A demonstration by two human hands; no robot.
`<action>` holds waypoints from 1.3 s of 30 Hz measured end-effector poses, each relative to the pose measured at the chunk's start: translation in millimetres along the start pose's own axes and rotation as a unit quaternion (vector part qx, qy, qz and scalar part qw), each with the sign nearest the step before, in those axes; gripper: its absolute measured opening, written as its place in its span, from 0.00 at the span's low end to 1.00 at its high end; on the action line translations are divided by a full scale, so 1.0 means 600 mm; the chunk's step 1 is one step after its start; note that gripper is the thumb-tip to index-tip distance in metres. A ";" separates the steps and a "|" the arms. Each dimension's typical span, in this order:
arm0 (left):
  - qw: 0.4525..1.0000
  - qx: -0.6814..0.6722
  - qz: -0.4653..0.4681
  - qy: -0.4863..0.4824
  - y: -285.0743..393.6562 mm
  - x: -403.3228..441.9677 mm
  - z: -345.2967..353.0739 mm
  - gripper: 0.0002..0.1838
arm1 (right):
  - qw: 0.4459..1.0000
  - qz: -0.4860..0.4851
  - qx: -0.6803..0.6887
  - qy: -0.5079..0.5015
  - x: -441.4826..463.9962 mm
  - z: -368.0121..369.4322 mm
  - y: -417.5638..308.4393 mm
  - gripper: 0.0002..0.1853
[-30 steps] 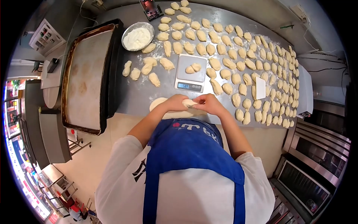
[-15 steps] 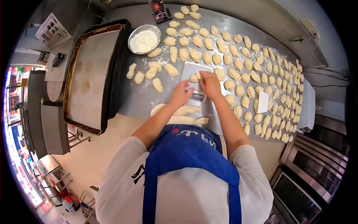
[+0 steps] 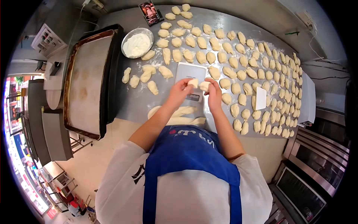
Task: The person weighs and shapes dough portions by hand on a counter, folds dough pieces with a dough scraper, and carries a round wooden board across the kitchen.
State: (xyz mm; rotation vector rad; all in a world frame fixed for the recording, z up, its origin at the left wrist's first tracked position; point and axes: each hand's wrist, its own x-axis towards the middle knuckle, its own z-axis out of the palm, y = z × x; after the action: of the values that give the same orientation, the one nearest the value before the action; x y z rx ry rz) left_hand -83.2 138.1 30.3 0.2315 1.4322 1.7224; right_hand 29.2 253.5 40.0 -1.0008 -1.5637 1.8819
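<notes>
Above the kitchen scale (image 3: 191,71), my left hand (image 3: 180,92) pinches a small dough piece (image 3: 193,83) between thumb and fingers. My right hand (image 3: 213,95) is closed on another dough piece (image 3: 204,86), just to the right of the first with a small gap between them. The scale's display (image 3: 192,97) shows below my hands, and its pale platform carries nothing that I can see. Close to my apron lie long dough strips (image 3: 186,111), partly hidden by my left forearm.
Many dough pieces (image 3: 222,57) cover the steel table to the right and back. A white scraper (image 3: 261,98) rests among them. At the left stand a flour bowl (image 3: 137,44) and a baking tray (image 3: 66,100). A phone-like screen (image 3: 149,13) is propped at the back.
The dough has come up off the scale and is now in two pieces, one in each hand. Both hands have moved toward me. The view has shifted slightly.
</notes>
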 end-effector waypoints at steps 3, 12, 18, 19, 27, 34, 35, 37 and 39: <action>0.999 0.003 -0.029 -0.029 0.012 -0.041 0.002 0.19 | 0.978 -0.127 -0.164 -0.035 -0.021 0.021 -0.021 0.14; 0.978 -0.175 -0.109 -0.013 0.029 -0.133 0.012 0.20 | 0.860 -0.328 -0.385 -0.072 -0.101 0.050 -0.022 0.19; 0.964 -0.231 -0.130 -0.020 0.006 -0.143 -0.010 0.21 | 0.966 -0.174 -0.144 -0.124 -0.137 0.064 -0.015 0.23; 0.964 -0.231 -0.130 -0.020 0.004 -0.147 -0.014 0.21 | 0.966 -0.174 -0.143 -0.123 -0.135 0.062 -0.013 0.23; 0.993 -0.051 -0.104 -0.023 -0.004 -0.172 0.001 0.26 | 0.976 0.005 -0.122 -0.179 -0.134 0.010 0.021 0.20; 0.937 -0.215 -0.256 -0.106 -0.037 -0.168 -0.008 0.26 | 0.974 0.020 -0.146 -0.171 -0.177 -0.054 0.058 0.21; 0.952 -0.154 -0.243 -0.109 -0.038 -0.174 -0.005 0.25 | 0.973 0.046 -0.120 -0.189 -0.176 -0.058 0.067 0.20; 0.968 -0.023 -0.230 -0.092 -0.040 -0.175 -0.009 0.24 | 0.975 0.049 -0.181 -0.120 -0.173 -0.085 0.051 0.20; 0.969 0.103 -0.215 -0.066 -0.050 -0.175 -0.026 0.23 | 0.953 0.018 -0.303 0.001 -0.169 -0.129 0.054 0.21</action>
State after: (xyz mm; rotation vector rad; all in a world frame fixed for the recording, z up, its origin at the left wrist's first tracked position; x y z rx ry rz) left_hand -14.2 52.6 37.7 0.1313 1.4387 1.1865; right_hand 154.7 216.4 25.2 -1.2774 -2.1973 1.4326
